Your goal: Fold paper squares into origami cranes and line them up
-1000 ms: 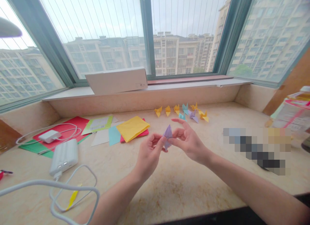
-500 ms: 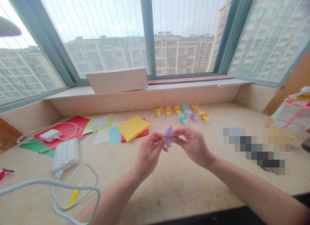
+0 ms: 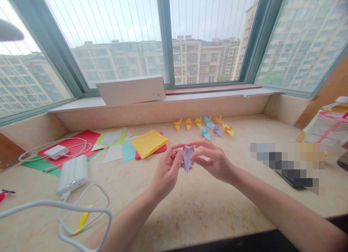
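Observation:
A small piece of folded purple paper (image 3: 187, 159) is held up above the stone counter, narrow and pointed at its lower end. My left hand (image 3: 169, 166) pinches it from the left with thumb and fingers. From the right, my right hand (image 3: 213, 159) grips it too, index finger along the top and thumb at its side. Beyond my hands stand several folded paper cranes: yellow ones (image 3: 188, 124), blue ones (image 3: 205, 133) and a purple one (image 3: 217, 130).
Yellow paper (image 3: 150, 143) and red paper (image 3: 89, 138) lie to the left. Nearer are a white power bank (image 3: 73, 175), a looping white cable (image 3: 89, 209) and a charger (image 3: 56, 152). A pixelated dark object (image 3: 293, 176) and a plastic container (image 3: 330, 127) are at right. A white box (image 3: 133, 91) rests on the sill.
The purple paper has turned from a wider triangular shape to a narrow upright one. My fingers have shifted around it, with the right index finger now over its top.

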A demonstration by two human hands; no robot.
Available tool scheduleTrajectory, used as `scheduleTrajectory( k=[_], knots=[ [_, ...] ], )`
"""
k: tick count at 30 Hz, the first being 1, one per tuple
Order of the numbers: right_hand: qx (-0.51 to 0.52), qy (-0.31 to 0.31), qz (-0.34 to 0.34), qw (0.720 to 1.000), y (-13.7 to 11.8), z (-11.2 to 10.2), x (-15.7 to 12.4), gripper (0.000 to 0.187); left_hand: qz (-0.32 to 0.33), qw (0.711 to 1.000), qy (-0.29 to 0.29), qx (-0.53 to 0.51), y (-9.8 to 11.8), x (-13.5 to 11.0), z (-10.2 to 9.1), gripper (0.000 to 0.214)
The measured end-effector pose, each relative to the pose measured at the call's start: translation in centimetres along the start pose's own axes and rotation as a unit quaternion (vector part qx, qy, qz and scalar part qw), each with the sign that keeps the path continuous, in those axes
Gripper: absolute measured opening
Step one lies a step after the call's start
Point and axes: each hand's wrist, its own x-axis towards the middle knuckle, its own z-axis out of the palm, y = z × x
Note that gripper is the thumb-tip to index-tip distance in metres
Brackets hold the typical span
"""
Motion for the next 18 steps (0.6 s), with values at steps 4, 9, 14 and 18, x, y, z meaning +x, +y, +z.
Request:
scheduleTrajectory(
  k=[4,9,14,18],
  knots=[
    [0.021,-0.031,0.006,0.999,0.03,-0.08,0.16,0.015,0.012,1.000,0.024,0.007,-0.17,0.11,-0.27,0.029],
    [0.030,-0.038,0.027,0.998,0.00,-0.25,0.29,0.017,0.020,0.999,0.034,0.019,-0.55,0.24,-0.50,0.022],
    [0.028,-0.029,0.037,0.999,-0.03,-0.37,0.21,0.014,0.021,0.999,0.034,0.013,-0.41,0.11,-0.34,0.019],
    [0.034,0.003,0.065,0.997,-0.11,-0.12,-0.01,0.009,0.034,0.999,0.024,0.032,-0.16,-0.08,-0.23,0.017]
  ],
)
